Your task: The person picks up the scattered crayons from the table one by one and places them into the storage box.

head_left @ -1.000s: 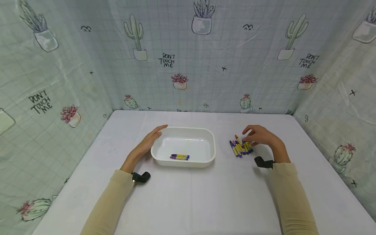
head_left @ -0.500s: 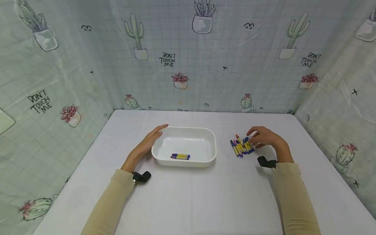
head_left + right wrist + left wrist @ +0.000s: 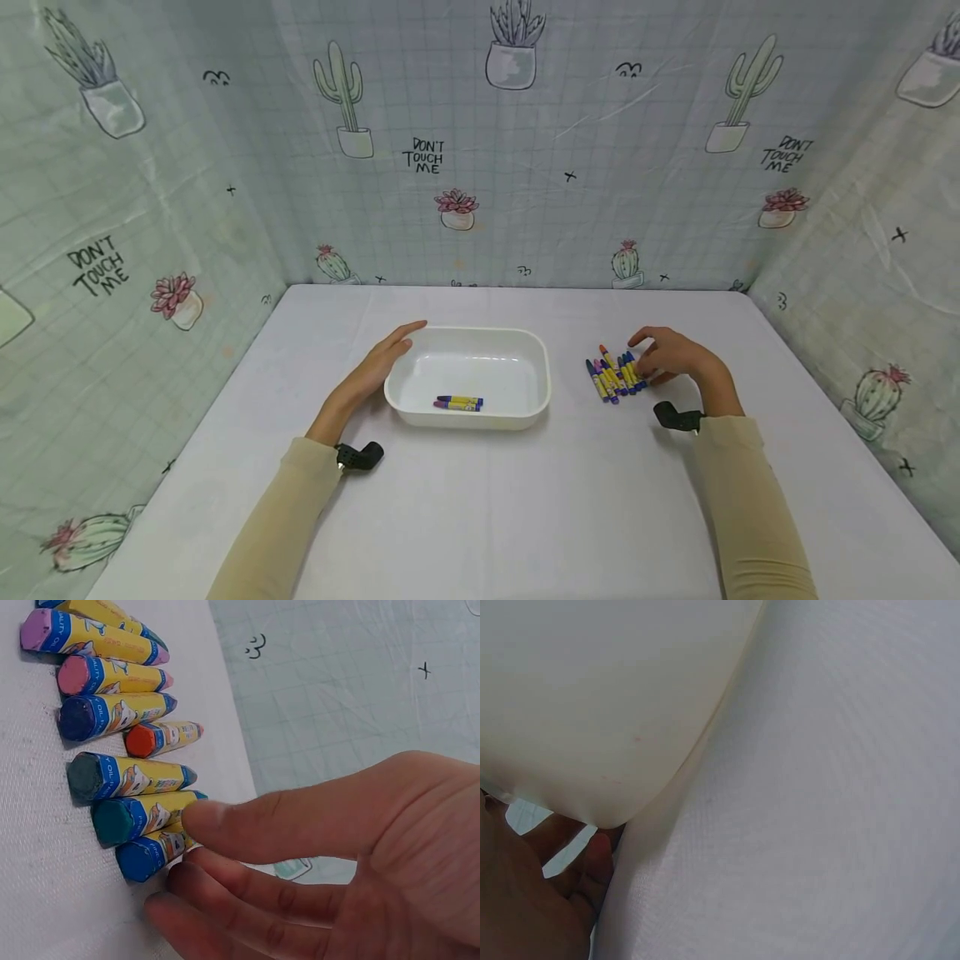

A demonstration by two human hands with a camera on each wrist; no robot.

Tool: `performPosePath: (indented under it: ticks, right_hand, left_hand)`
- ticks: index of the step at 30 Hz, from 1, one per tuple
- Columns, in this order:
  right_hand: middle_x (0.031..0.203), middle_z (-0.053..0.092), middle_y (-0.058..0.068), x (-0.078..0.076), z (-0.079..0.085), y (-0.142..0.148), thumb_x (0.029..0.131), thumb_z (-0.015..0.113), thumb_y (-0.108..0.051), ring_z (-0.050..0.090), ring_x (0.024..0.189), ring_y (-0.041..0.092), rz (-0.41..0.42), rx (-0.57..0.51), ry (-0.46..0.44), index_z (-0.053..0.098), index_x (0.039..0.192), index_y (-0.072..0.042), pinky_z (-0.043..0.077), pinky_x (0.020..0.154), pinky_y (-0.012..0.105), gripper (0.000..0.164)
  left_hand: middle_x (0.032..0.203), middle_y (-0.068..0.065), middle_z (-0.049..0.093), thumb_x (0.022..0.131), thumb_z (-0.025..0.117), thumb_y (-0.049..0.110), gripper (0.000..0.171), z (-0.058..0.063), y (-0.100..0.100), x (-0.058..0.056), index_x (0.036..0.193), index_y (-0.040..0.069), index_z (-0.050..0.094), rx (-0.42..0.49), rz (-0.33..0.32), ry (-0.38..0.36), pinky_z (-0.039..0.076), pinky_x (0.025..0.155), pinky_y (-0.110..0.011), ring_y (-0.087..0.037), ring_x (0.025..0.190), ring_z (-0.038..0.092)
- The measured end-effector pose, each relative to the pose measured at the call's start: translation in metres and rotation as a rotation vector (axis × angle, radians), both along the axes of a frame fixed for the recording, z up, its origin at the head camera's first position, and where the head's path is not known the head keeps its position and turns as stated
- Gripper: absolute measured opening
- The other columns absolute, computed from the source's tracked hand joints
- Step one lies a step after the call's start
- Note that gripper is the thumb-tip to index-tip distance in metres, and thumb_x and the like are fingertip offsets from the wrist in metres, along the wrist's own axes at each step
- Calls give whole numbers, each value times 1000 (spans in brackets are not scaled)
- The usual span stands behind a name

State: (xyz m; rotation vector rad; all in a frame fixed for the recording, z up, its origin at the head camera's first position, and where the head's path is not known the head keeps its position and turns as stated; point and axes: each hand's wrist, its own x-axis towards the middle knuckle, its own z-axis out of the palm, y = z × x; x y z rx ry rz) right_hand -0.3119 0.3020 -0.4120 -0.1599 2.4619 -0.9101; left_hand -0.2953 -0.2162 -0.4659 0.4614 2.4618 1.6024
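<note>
My left hand rests against the left end of a white plastic tray, fingers stretched along its far left corner. In the left wrist view, fingertips touch the tray's edge. Two crayons with yellow and blue wrappers lie inside, near the front wall. My right hand is at the right side of a crayon group. In the right wrist view, the thumb lies over the blue crayon, with loosely bent fingers beside it. Contact is hard to tell.
A white cloth covers the table. Printed fabric with cactus drawings hangs behind and at both sides. The other crayons, including green and orange ones, lie close together. Black wrist cameras sit on both wrists.
My right hand has shifted slightly right, off the top of the crayons to the group's right edge. The left hand, the tray and its two crayons stay in place.
</note>
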Motion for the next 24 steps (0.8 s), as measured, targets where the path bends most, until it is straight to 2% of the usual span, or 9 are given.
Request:
performPosePath:
  ticks: [14,24]
  right_hand:
    - [122,62,30,0,-3,-2,95,65,-4,68,93,25,-27,12,9,45,143,9,63,85,42,53]
    - [115,64,27,-2,-6,-3,94,67,-4,67,90,24,-18,37,20,46,144,9,63,83,40,56]
  left_hand:
    - [169,-8,33,113,33,37,50,0,1,-1,163,30,33,15,1,-12,27,123,-63,-37,150,39]
    - [169,-8,33,114,32,36,50,0,0,0,163,28,32,12,-4,-4,27,124,-62,-36,151,38]
